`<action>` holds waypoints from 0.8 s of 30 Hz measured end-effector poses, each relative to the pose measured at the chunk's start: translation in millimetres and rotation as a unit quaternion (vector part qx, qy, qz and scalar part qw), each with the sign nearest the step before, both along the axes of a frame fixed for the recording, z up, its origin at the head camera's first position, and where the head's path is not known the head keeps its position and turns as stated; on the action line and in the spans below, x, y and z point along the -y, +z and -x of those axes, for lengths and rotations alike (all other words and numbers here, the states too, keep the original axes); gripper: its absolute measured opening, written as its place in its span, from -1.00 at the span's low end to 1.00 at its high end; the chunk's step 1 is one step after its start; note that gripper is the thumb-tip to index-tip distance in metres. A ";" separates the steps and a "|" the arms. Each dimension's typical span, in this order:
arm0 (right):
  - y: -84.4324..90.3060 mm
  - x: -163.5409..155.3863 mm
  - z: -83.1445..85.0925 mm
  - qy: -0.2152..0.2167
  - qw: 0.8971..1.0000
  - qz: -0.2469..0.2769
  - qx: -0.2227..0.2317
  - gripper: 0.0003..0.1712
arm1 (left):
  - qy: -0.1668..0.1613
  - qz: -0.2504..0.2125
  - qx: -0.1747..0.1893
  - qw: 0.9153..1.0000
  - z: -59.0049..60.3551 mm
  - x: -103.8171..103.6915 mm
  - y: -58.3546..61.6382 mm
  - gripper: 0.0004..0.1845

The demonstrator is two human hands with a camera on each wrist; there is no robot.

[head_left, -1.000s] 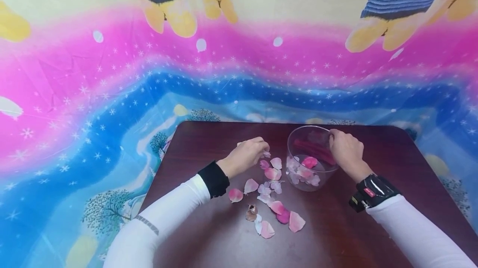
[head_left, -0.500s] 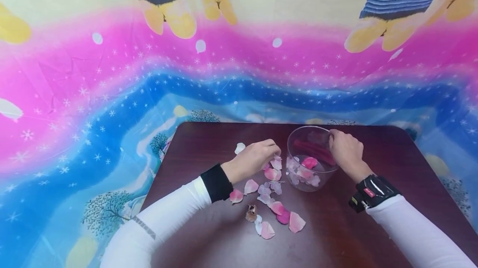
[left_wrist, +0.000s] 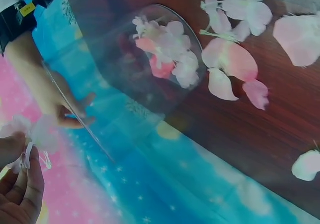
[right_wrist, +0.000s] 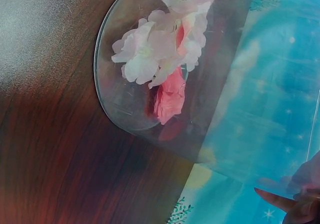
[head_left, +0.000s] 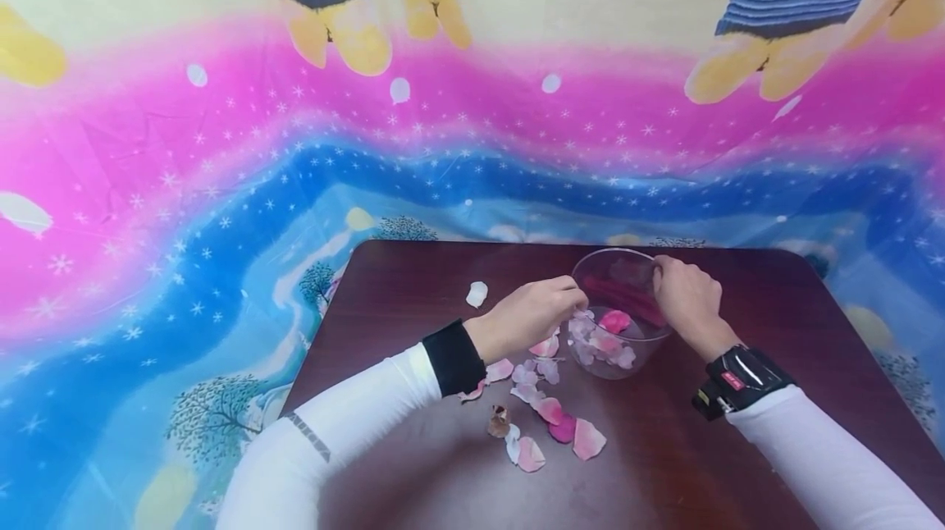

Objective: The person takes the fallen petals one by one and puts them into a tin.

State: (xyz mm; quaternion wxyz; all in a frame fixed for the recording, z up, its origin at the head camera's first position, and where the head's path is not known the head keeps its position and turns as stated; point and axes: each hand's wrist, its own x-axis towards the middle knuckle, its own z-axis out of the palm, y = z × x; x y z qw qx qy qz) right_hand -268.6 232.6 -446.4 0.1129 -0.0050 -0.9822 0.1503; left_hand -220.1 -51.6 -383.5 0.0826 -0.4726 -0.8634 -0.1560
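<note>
My left hand (head_left: 533, 313) is at the near-left rim of a clear round container (head_left: 660, 339). Between thumb and fingertips it pinches a pale pink artificial flower (left_wrist: 42, 131), seen in the left wrist view. On the container's right side, my right hand (head_left: 688, 297) grips the rim, fingers and thumb on either side of the wall. Inside the container lie pale flowers (right_wrist: 140, 59) and a bright pink petal (head_left: 614, 321). The container stands upright on the table.
Loose petals (head_left: 588, 440) and pale blossoms (head_left: 526, 374) lie on the dark wooden table (head_left: 413, 284), left of and in front of the container. A white petal (head_left: 477, 294) lies farther back, a brown dried piece (head_left: 498, 421) nearer. A patterned cloth (head_left: 472, 136) hangs behind.
My left hand has moved right from the petals to the container's rim with the flower, uncovering the white petal behind. My right hand has stayed on the rim.
</note>
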 end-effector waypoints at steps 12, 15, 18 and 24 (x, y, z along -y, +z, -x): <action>-0.7 -0.3 0.4 0.002 1.000 0.007 -0.010 -0.70 | 0.003 0.029 -0.081 0.996 14.3 -31.0 -7.3 -0.85; -1.1 -0.4 0.3 0.000 1.000 0.008 -0.007 -0.68 | 0.014 0.045 -0.088 0.995 18.8 -37.4 -8.8 -0.85; -1.0 -0.2 0.3 -0.001 1.000 0.008 -0.003 -0.66 | 0.025 0.061 -0.081 0.995 22.2 -41.7 -10.3 -0.84; -0.8 -0.7 0.8 -0.001 1.000 0.006 -0.002 -0.66 | 0.045 0.060 -0.076 0.994 30.7 -49.7 -14.5 -0.88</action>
